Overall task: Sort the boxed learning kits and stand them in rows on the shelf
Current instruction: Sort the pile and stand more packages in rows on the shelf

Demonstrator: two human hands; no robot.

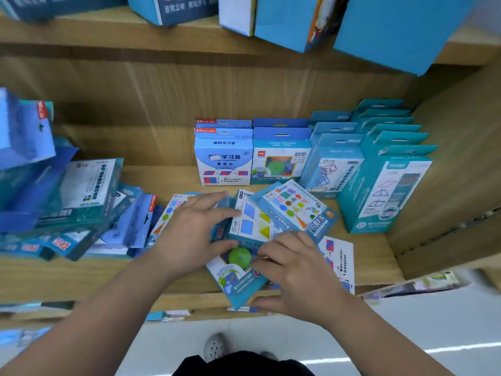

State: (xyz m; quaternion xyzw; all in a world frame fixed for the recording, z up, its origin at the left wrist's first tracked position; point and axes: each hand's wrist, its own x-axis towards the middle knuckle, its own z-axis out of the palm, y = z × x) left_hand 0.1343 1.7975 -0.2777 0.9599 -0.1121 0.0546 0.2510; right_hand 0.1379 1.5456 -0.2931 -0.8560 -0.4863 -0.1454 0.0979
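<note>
Along the front edge of the shelf [379, 256], nearest me, the green-disc box [238, 280] lies flat, long axis skewed to that edge, one corner overhanging; the right hand [295, 270] sits on it, fingers curled over its top, thumb hooked at the near corner; just beyond and overlapping it lies the blue-squares box [254, 223], also flat; the left hand [189, 234] is nearer that one, half open, thumb and forefinger pinching its left edge; I judge both must swing upright; toward the back right corner stand the standing rows [279, 158], well apart from the leaning heap [81, 191] at the left end.
</note>
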